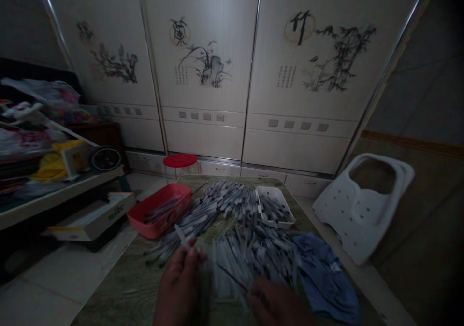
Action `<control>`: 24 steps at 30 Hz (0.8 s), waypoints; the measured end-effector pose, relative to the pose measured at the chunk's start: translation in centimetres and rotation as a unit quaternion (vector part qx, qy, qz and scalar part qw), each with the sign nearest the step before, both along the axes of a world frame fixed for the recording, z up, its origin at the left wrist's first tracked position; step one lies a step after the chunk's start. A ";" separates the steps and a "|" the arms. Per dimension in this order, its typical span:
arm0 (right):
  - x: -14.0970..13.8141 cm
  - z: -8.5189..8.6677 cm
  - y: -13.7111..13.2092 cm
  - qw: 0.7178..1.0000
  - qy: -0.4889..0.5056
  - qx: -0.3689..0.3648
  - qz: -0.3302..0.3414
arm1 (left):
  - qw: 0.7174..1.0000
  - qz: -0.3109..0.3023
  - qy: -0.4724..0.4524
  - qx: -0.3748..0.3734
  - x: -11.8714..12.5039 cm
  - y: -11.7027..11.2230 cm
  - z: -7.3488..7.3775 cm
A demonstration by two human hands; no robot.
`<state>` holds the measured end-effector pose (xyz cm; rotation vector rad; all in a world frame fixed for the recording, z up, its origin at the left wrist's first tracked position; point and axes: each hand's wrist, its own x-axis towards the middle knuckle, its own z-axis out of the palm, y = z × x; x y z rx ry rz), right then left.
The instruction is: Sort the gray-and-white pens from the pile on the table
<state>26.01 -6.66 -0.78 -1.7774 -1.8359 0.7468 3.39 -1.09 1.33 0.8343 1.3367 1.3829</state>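
My left hand (179, 280) is closed on a clear pen barrel (181, 237) that sticks up and to the left, above a small table (119, 292). My right hand (275, 304) rests low on a heap of pen parts (235, 239), its fingers curled on thin pieces; what it holds is too dark to name. Grey and clear pen tubes cover the middle of the table. A red tray (161, 210) with several pens sits at the left far side. A white tray (273, 206) with dark refills sits at the right far side.
A blue cloth (322, 275) lies on the table's right side. A white plastic seat (362, 205) leans on the right wall. A red stool (180, 161) stands behind the table. A cluttered shelf (54, 191) and a cardboard box (94, 217) are left. Painted wardrobe doors (203, 75) fill the back.
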 end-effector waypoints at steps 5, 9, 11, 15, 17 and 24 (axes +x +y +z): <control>2.4 3.8 1.8 0.991 -0.121 0.000 -0.049 | 0.973 -0.055 0.209 0.080 -0.1 0.9 -0.4; 2.9 5.1 4.5 0.981 -0.171 0.013 -0.086 | 0.936 -0.121 0.314 0.101 0.9 1.1 -2.1; 3.0 5.4 6.0 0.979 -0.181 0.029 -0.090 | 0.917 -0.139 0.361 0.099 1.1 1.2 -2.7; 2.4 6.0 8.9 0.977 -0.197 0.040 -0.066 | 0.884 -0.156 0.425 0.117 0.8 1.3 -2.6; 1.9 6.2 10.2 0.977 -0.204 0.040 -0.051 | 0.869 -0.154 0.449 0.136 0.5 1.3 -2.5; 0.5 6.6 12.0 0.975 -0.216 0.045 -0.020 | 0.833 -0.105 0.532 0.108 -0.1 1.3 -3.4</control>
